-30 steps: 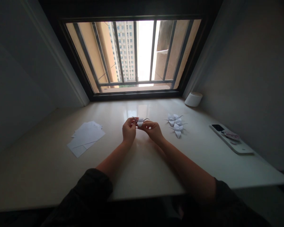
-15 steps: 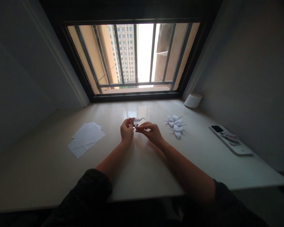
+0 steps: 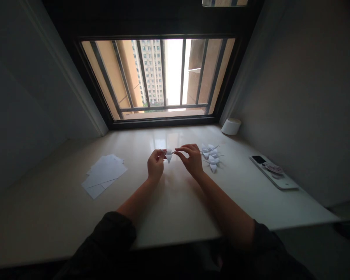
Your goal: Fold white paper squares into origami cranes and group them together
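A small white origami crane [image 3: 169, 156] is held between my two hands above the middle of the sill. My left hand [image 3: 156, 164] pinches its left side, fingers closed on the paper. With thumb and index finger, my right hand [image 3: 191, 158] grips the thin point on the crane's right side. One folded flap hangs downward between the hands. Just right of my right hand lies a cluster of several finished-looking white paper cranes [image 3: 212, 159], close together on the surface.
Loose white paper sheets [image 3: 105, 173] overlap on the left. A white cylindrical object [image 3: 231, 126] stands in the back right corner by the barred window [image 3: 160, 77]. A white phone [image 3: 274, 173] with a round attachment lies at the right, near the wall.
My right hand has moved from the crane's lower flap up to its right-hand point and now pinches that. My left hand keeps its hold. The whole view has shifted slightly.
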Tool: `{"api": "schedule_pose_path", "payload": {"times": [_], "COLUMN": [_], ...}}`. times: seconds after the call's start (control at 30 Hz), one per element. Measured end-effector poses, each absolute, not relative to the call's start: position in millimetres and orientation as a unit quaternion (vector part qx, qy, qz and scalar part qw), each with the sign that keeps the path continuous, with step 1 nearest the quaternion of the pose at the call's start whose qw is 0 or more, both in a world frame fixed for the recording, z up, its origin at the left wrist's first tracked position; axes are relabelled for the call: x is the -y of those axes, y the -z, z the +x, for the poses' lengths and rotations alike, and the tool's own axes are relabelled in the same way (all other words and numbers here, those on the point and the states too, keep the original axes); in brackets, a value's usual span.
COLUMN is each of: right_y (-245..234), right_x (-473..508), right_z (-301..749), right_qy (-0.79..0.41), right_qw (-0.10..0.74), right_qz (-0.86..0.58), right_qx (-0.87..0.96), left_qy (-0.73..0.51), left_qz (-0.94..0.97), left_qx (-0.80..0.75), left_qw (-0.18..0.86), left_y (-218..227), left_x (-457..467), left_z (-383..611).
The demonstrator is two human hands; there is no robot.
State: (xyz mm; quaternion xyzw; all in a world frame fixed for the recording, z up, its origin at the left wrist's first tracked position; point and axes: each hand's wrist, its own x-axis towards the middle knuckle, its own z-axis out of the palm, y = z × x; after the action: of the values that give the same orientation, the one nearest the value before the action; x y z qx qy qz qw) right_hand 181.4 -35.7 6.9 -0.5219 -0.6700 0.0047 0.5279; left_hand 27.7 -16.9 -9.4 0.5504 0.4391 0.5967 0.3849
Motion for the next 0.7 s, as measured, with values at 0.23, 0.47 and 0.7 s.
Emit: {"api": "schedule_pose_path", "payload": {"times": [0.23,0.47,0.7], "right_y": [-9.2,-11.6,-16.0], "right_x": [38.5,36.6,36.0], "right_z": [186.8,193.3,199.8], "right_qy": [-0.002,-0.017,-0.032], "right_qw": [0.484,0.444,0.422], "right_qz": [-0.532,-0.536,-0.546], "right_qx": [0.695,0.718,0.723], "left_qy": [-0.597,-0.597,-0.562], "left_qz": [0.574,0.577,0.613], "left_qx": [-0.406,-0.37,-0.382], "left_qw": [0.388,0.418,0.403], "left_y": [12.5,12.7,10.2], "left_x": [16.8,15.9,18.7], "left_z": [25.7,26.7,27.5]}}
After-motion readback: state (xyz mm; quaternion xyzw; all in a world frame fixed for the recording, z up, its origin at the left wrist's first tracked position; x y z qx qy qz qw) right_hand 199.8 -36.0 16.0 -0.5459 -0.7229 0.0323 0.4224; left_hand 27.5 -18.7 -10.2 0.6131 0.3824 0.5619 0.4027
